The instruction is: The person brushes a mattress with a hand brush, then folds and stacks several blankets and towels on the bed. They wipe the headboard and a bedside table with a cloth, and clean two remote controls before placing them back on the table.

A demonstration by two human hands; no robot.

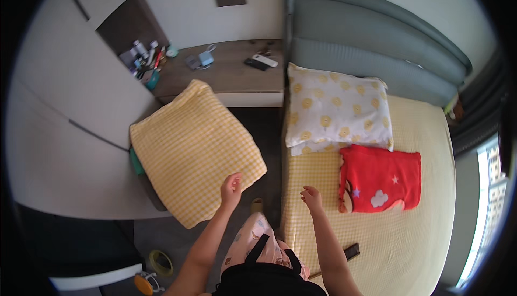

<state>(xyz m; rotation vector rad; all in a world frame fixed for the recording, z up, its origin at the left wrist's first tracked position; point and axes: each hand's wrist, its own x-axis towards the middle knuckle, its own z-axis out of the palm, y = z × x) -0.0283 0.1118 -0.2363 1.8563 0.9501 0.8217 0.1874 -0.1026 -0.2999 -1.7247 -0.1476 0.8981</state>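
Note:
My left hand (231, 190) hovers at the near right corner of a yellow-and-white checked folded quilt (194, 150), its fingers loosely bent with nothing in them. I cannot tell whether it touches the cloth. Over the near side of the bed, my right hand (312, 199) is empty and half curled. The bed bears a yellow checked sheet (311, 166). To the right of that hand lies a folded red blanket (379, 181) with star and cloud prints. Behind the blanket, a white pillow (337, 106) with yellow prints rests atop another pillow (315, 148), mostly hidden.
A long-handled brush (351, 251) lies on the bed beside my right forearm. Phones (264, 60) and a blue device (206, 57) sit on the wooden counter (226, 76). White cabinets (80, 106) stand left. On the floor are a yellow-green ring (160, 262) and an orange round object (143, 284).

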